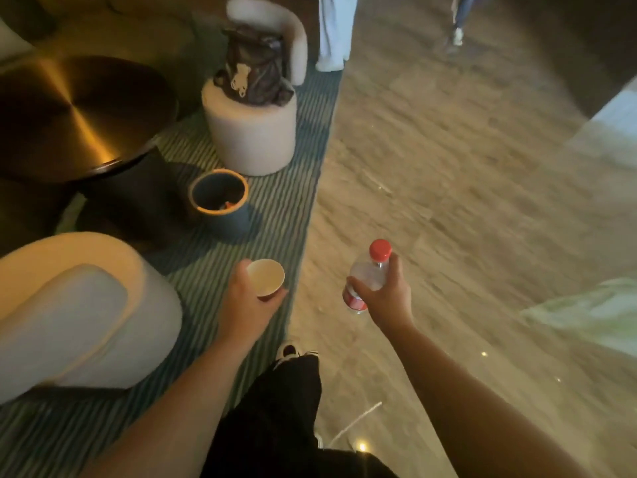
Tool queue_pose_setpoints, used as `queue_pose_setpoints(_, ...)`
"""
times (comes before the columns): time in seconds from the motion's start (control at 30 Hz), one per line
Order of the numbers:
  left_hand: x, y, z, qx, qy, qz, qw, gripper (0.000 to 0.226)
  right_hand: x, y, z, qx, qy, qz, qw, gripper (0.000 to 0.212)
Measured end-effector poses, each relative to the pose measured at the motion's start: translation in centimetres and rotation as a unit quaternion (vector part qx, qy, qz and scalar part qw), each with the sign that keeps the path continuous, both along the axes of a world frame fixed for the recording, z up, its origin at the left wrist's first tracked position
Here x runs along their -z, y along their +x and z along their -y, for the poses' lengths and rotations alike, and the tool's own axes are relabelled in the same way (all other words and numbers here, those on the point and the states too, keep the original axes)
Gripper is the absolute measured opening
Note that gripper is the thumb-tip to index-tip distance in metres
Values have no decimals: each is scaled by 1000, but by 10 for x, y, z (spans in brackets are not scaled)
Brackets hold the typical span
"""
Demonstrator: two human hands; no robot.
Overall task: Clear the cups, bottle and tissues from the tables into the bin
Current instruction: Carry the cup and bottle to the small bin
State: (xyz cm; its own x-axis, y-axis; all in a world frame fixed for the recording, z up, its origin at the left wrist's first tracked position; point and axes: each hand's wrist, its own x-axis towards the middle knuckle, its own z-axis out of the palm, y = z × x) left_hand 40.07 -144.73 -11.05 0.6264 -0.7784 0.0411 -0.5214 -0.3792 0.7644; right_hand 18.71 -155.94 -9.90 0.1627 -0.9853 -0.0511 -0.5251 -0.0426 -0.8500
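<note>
My left hand [246, 298] grips a red paper cup [266, 278] with a pale inside, held upright over the striped rug. My right hand [386, 291] holds a clear plastic bottle [369, 276] with a red cap and red label, tilted, over the wooden floor. The bin [220, 198], a small dark round container with an orange rim, stands on the rug ahead of the cup, beside the table's base. Something orange lies inside it.
A round dark metal table [76, 112] is at the left. A pale armchair [79, 305] sits near left; another chair [251, 132] carries a brown bag [255, 67] beyond the bin. People's legs [332, 32] stand at the far end. My leg and shoe [289, 353] are below.
</note>
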Motion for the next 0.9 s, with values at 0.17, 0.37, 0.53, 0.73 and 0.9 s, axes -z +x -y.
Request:
queue_pose_setpoints(0.17,23,28,66,-63,5,-19,998,74,15,49,94,-82,-14,-3,997,77)
queue_pose_setpoints(0.37,48,88,168,-151,4,-62,987,75,28,139,228,-193,3,5,981,71)
queue_pose_setpoints(0.53,38,140,236,-237,12,-80,968,79,19,215,320,-294,7,-43,955,70)
queue_pose_setpoints(0.73,21,186,284,-322,44,-70,943,81,13,294,396,-351,45,-45,934,74)
queue_pose_setpoints(0.9,31,217,322,-413,69,-102,902,82,18,371,455,-406,46,-21,912,65)
